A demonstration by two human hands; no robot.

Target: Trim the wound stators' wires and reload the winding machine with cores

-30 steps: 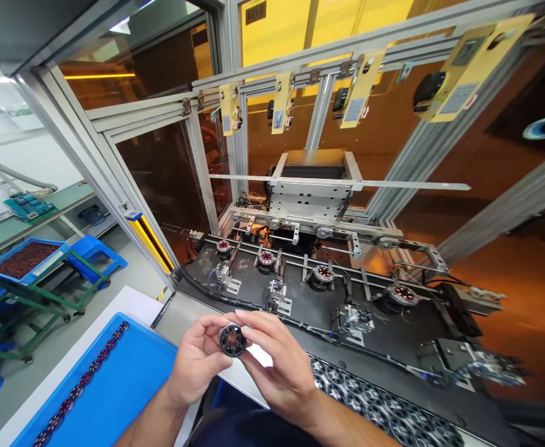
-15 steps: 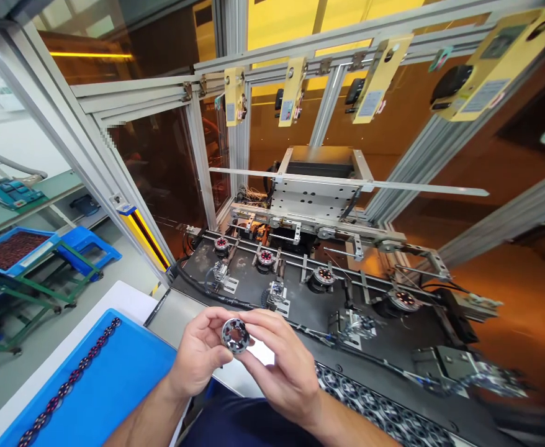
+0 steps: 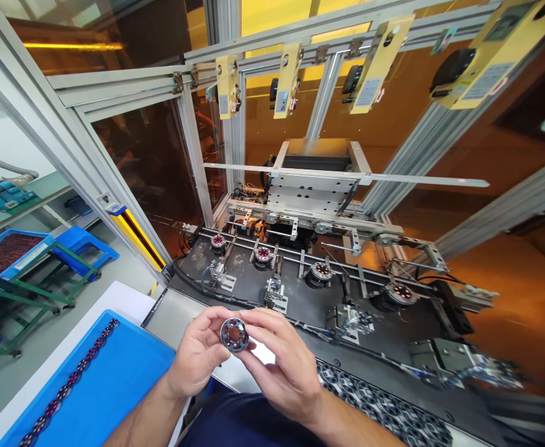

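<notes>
A small round motor stator [image 3: 234, 335], dark and metallic with slots around an open centre, is held up in front of my body, its face towards me. My left hand [image 3: 202, 351] pinches its left side between thumb and fingers. From the right, the fingers and thumb of my right hand [image 3: 282, 360] close on its other edge. Beyond my hands, several similar stators with reddish windings sit on the machine's stations, one of them a wound stator [image 3: 321, 271] near the middle. Parts of the held stator's rim are hidden by my fingers.
At the left, a blue tray [image 3: 128, 372] carries a diagonal row of wound stators [image 3: 74, 377]. Several bare stator cores [image 3: 375, 403] lie packed along the machine's front edge at the right. Yellow tensioner units [image 3: 287, 81] hang from the frame above. A black cable [image 3: 216, 297] crosses the machine bed.
The stator has tilted slightly in my fingers, so its slots look different. Both hands keep their grip. The surroundings have shifted a little left in view.
</notes>
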